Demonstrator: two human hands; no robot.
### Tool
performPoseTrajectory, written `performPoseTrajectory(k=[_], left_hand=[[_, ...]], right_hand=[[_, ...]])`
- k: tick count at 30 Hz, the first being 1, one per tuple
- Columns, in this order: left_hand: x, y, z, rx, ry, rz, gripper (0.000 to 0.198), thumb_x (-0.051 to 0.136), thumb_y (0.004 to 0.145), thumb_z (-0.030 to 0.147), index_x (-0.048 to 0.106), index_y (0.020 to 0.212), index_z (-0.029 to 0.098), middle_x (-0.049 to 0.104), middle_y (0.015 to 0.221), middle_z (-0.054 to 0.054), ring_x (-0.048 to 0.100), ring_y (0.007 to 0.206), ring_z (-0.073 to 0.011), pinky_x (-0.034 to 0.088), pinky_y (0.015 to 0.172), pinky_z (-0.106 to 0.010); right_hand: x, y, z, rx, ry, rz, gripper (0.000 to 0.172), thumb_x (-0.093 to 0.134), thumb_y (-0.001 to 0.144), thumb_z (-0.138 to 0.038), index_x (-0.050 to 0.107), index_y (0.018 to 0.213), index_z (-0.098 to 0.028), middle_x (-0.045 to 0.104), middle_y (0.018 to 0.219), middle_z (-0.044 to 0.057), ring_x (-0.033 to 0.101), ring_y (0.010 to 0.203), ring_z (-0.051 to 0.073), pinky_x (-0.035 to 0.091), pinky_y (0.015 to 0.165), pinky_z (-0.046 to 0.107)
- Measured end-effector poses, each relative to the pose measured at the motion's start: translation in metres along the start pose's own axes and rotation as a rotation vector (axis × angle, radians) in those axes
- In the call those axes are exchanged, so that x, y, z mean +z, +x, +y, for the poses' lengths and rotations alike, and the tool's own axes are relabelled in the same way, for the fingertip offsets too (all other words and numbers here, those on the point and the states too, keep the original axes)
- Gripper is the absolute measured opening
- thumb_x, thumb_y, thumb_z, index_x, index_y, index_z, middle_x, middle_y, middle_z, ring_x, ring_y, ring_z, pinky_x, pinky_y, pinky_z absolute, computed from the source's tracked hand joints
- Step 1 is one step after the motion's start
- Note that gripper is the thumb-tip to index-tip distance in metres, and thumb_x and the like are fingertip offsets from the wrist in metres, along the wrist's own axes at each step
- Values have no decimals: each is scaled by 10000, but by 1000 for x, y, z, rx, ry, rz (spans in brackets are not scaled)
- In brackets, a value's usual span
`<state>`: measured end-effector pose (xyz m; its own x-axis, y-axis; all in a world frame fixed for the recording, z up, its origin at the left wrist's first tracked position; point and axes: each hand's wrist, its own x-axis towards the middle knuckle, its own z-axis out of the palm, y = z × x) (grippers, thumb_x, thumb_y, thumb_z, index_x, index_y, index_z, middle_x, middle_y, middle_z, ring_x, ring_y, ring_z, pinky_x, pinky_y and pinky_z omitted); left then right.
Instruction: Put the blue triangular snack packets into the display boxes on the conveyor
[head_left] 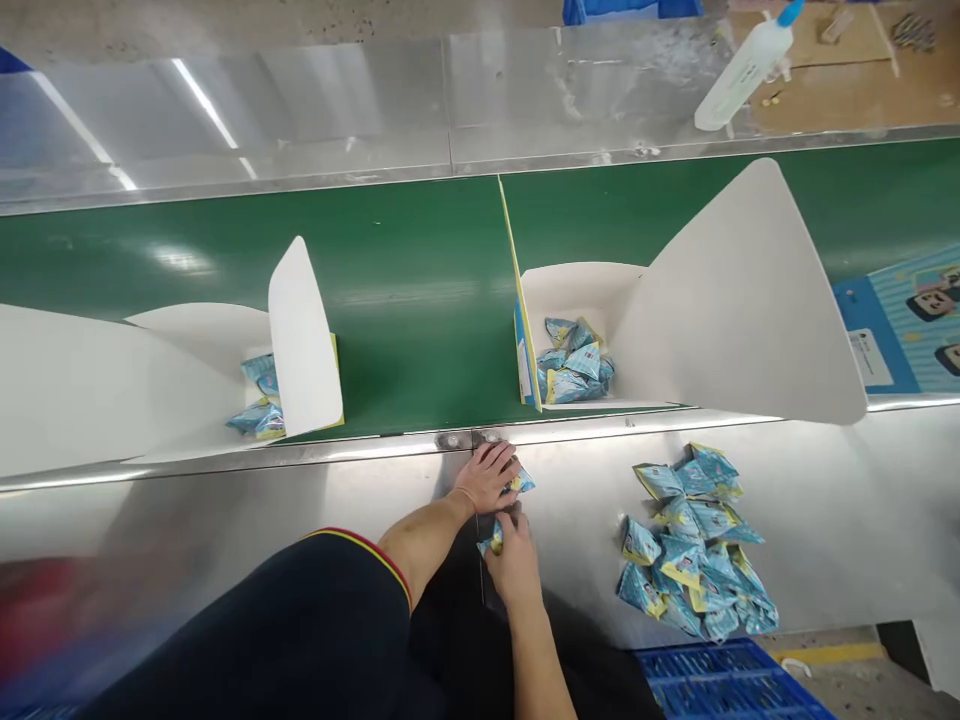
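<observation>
Right hand (517, 562) looks closed on a blue packet (496, 532) at the near metal counter (581, 520), left hand (491, 477) covers another packet (524, 481) just beyond, can't tell if gripped, so I'd pinch lightly to avoid squashing either.

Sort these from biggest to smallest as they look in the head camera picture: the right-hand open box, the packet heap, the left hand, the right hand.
1. Right-hand open box
2. Packet heap
3. Left hand and right hand: they look too alike to rank.
</observation>
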<state>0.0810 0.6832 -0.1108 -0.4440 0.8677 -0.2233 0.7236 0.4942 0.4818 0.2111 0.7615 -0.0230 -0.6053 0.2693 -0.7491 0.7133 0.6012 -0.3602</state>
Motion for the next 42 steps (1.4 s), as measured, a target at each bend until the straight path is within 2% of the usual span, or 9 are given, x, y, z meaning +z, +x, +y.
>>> performPoseTrajectory(k=[10,15,19,24,28,32,35,39,42], left_hand=[[3,10,14,3,-5,-13,546,647,908,485,620,1407,266,528,1583,-129,466,1471,-347,333,1218,-533],[-2,23,14,1,-14,27,501,654,911,444,643,1367,237,548,1554,-148,468,1463,-357,323,1229,-542],[-9,35,12,-13,-32,92,422,652,927,400,671,1314,232,591,1500,-146,490,1441,-344,336,1223,-528],[-23,47,7,-57,-84,161,344,575,988,389,677,1238,176,644,1399,-169,550,1350,-316,364,1190,-508],[-49,58,12,-86,-298,223,354,488,1025,462,676,1094,169,710,1104,-141,644,1068,-282,500,989,-450],[-88,64,48,126,-424,456,434,483,1003,594,677,996,206,693,959,-98,651,933,-250,516,891,-403],[-116,69,92,428,-460,462,511,515,955,704,661,921,215,684,905,-94,651,897,-231,512,861,-376],[-145,78,146,438,-574,700,585,387,1011,713,639,958,187,675,911,-114,637,879,-220,500,865,-384],[-154,80,169,587,-584,581,627,466,934,796,648,915,196,683,873,-101,653,853,-223,515,849,-378]], right_hand=[[-32,11,33,77,130,107,488,559,871,-248,618,1351,-183,599,1403,164,654,1178,342,524,972,434],[-64,19,63,180,361,331,610,539,803,-446,614,1323,-136,674,1269,184,656,1153,358,505,991,457],[-90,19,78,312,680,696,752,623,692,-588,627,1262,-97,698,1154,179,659,1066,332,507,987,463],[-100,-3,70,247,983,797,699,758,589,-553,678,1155,-150,703,954,86,643,854,256,535,818,416],[-105,-21,61,313,1372,1038,718,800,587,-512,621,1199,-182,669,944,46,614,807,193,520,669,314],[-112,-32,61,291,1859,1199,734,812,538,-463,563,1186,-223,635,932,1,574,713,120,463,551,219],[-112,-38,61,307,2016,1317,674,786,519,-445,546,1109,-224,626,943,2,554,686,102,423,506,194],[-109,-45,58,317,2061,1360,702,798,478,-438,560,1104,-227,633,980,14,580,738,118,435,513,188],[-108,-48,56,358,2065,1369,703,769,485,-463,558,1114,-229,636,994,24,591,778,138,437,520,197]])
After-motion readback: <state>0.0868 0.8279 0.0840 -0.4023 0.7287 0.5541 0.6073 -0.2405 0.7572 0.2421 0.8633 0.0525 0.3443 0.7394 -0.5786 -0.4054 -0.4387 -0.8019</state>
